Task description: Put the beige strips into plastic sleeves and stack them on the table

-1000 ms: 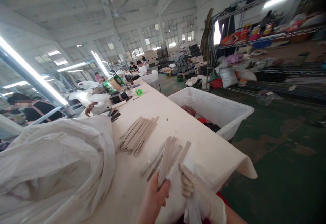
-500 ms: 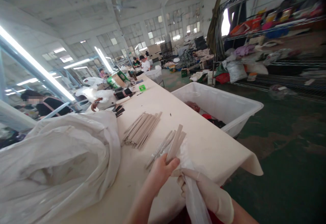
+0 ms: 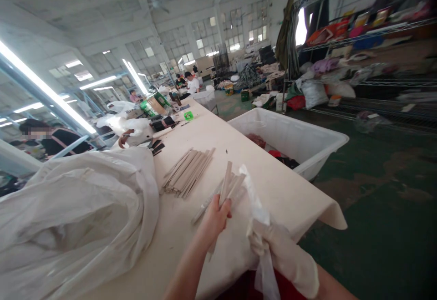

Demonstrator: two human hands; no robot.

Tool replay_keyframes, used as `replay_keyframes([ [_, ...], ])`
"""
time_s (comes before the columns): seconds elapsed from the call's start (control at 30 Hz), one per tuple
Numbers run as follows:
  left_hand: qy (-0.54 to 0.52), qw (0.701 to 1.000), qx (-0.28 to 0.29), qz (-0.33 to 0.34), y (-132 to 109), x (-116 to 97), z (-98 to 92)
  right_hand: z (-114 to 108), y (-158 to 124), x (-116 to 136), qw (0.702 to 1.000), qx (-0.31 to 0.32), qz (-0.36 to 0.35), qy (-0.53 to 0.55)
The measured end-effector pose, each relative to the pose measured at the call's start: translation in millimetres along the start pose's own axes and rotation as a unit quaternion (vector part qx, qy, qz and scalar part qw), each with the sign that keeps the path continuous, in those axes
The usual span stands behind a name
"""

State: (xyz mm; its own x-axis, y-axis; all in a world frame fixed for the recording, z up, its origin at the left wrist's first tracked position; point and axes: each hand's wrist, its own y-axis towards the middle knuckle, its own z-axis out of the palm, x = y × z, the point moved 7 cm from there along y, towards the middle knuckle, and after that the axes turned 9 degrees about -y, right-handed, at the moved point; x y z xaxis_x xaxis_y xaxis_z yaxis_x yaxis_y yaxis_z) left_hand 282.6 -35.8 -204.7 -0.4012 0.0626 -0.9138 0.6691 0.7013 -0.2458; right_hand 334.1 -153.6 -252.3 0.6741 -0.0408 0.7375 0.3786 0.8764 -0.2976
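Note:
My left hand (image 3: 215,218), bare, is closed round a few flat beige strips (image 3: 226,184) that stick up past the thumb. My right hand (image 3: 273,245) wears a pale glove and grips a translucent white plastic bag (image 3: 253,190), which reaches above and hangs below the fist. Beside the left hand, some plastic-wrapped strips (image 3: 205,206) lie on the table, partly hidden by it. Farther up the pale tabletop (image 3: 235,140) is a loose pile of beige strips (image 3: 187,172).
A large white cloth sack (image 3: 78,218) covers the table's left side. A white plastic tub (image 3: 307,140) with fabric inside stands to the right. Wire shelving (image 3: 358,81) holds bags and cloth. Bundles, a green box (image 3: 150,107) and co-workers are farther back.
My right hand has drawn the plastic bag away from my left hand, to the right. My left hand still holds its strips, which now sit slightly farther left and more upright.

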Motion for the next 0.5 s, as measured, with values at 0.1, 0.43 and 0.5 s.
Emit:
replay_keyframes([
  [0.1, -0.003, 1.0, -0.007, 0.001, -25.4, 3.8, -9.6, -20.3, 23.2, 10.6, 0.995, -0.068, 0.017, 0.074],
  [0.43, 0.116, 0.991, -0.045, 0.055, -76.9, 7.5, -5.4, -20.6, 33.0, 30.0, 0.989, -0.105, -0.011, 0.104],
  [0.5, 0.142, 0.986, -0.053, 0.069, -76.5, 7.8, -3.8, -18.8, 34.0, 29.0, 0.99, -0.098, -0.014, 0.096],
])
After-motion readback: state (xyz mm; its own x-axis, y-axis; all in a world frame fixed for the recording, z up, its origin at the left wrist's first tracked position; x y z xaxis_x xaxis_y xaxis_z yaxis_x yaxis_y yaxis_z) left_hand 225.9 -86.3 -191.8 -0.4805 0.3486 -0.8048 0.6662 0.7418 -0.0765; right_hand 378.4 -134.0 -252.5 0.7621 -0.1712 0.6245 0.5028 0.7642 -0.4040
